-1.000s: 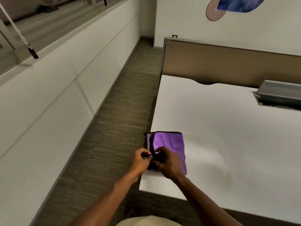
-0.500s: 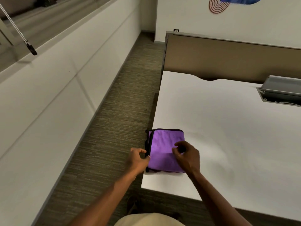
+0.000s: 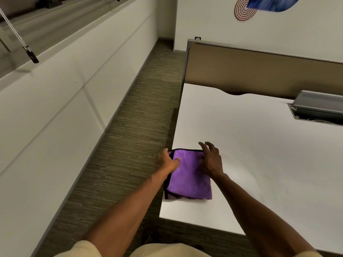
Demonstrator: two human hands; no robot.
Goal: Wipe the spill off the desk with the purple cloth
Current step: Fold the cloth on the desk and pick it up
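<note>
The purple cloth with black trim lies folded flat on the white desk, near its front left corner. My left hand is at the cloth's far left edge, thumb on top of the fabric and fingers curled round the edge. Over the cloth's far right corner is my right hand, fingers spread and loosely bent, the palm on or just above the fabric. No spill shows on the desk surface.
A brown divider panel stands along the desk's far edge. A grey cable box with its lid up sits in the desk at the right. Carpeted floor runs along the desk's left side, beside a white wall.
Both hands moved from the cloth's near edge to its far corners. The right hand went from pinching the fabric to spread fingers. The cloth now lies flatter and squarer.
</note>
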